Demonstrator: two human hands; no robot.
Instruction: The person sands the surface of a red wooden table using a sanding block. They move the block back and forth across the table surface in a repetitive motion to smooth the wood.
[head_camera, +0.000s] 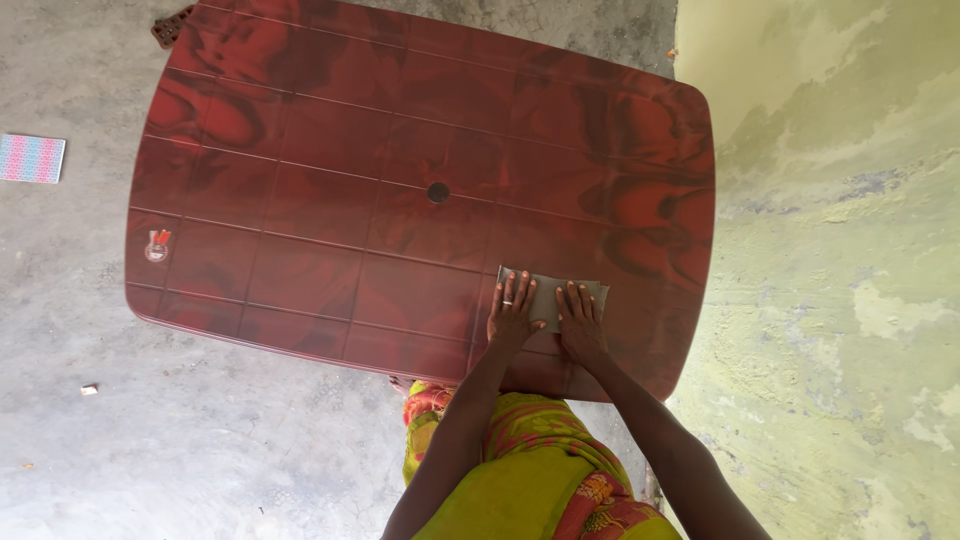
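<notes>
A small grey-green folded cloth (551, 293) lies flat on the near right part of a dark red plastic table (330, 190). My left hand (513, 312), with a ring on one finger, rests palm down on the cloth's left part, fingers spread. My right hand (579, 318) presses flat on the cloth's right part, right beside the left hand. Neither hand grips anything. Both forearms reach in from the bottom of the view over my yellow-green patterned garment (520, 470).
The table has a round hole (438, 192) at its middle and a small sticker (157, 244) near its left edge. A greenish stained wall (840, 250) runs along the right. On the grey concrete floor lie a striped pastel mat (31, 158) and a small scrap (89, 389).
</notes>
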